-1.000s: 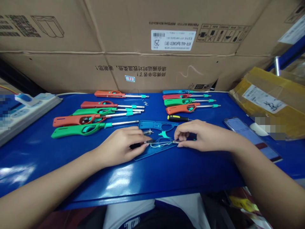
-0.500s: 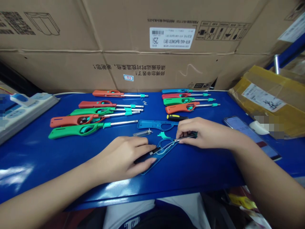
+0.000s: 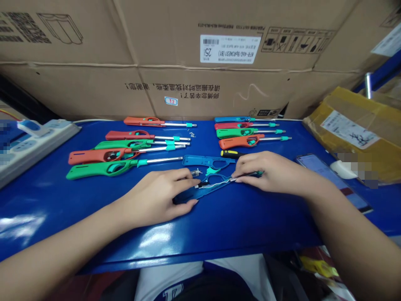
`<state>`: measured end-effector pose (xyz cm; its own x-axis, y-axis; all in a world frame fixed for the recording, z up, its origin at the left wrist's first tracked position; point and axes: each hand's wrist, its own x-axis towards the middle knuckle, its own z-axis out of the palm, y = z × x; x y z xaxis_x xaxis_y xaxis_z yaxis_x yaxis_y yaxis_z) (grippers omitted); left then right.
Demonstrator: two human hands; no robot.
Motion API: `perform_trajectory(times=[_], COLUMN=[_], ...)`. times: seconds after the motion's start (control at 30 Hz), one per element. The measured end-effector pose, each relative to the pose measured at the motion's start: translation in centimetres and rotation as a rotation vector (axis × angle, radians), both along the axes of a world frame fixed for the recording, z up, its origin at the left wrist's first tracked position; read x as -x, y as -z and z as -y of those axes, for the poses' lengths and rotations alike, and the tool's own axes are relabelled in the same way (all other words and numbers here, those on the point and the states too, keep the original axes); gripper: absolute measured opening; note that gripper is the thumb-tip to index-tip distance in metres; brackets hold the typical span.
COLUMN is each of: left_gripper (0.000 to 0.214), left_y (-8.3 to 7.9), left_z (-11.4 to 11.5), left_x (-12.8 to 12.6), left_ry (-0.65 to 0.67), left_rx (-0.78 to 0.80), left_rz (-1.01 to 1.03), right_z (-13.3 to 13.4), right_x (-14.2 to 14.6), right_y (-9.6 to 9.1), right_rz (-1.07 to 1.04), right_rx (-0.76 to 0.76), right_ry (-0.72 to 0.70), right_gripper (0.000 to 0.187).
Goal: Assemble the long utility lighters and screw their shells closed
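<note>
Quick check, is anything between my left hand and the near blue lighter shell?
Only a small black part, which shows over the near blue shell at the index fingertip of your left hand. I see nothing between the thumb and the shell's near edge. The teal piece lies beyond, out of the way.

At centre, the left hand (image 3: 164,193) covers one end of the blue shell (image 3: 202,195), and the top edge crops the cardboard (image 3: 163,46).
</note>
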<state>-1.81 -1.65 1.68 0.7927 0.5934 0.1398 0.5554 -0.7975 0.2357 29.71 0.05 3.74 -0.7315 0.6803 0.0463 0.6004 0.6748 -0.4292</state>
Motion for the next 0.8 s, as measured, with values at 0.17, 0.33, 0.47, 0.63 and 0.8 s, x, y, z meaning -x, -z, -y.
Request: perform_trajectory(times=[0.17, 0.33, 0.47, 0.63, 0.8], left_gripper=[0.036, 0.036, 0.037, 0.037, 0.037], left_y=[-0.2, -0.2, 0.0, 0.2, 0.0], left_z=[-0.4, -0.6, -0.8, -1.2, -1.2], left_x=[0.1, 0.1, 0.3, 0.6, 0.5], left_ry=[-0.002, 0.004, 0.026, 0.086, 0.099], left_rx=[0.0, 0.01, 0.006, 0.016, 0.039], left_rz=[0.017, 0.037, 0.039, 0.062, 0.089], right_z=[-0.2, -0.4, -0.3, -0.2, -0.2], right_x=[-0.1, -0.2, -0.1, 0.4, 0.6], right_y=[0.5, 0.6, 0.7, 0.6, 0.8], right_rz=[0.025, 0.029, 0.04, 0.017, 0.035], right_rx=[-0.087, -0.116, -0.057, -0.024, -0.07], right_ry=[0.01, 0.001, -0.014, -0.005, -0.004], right_gripper=[0.02, 0.02, 0.019, 0.019, 0.021])
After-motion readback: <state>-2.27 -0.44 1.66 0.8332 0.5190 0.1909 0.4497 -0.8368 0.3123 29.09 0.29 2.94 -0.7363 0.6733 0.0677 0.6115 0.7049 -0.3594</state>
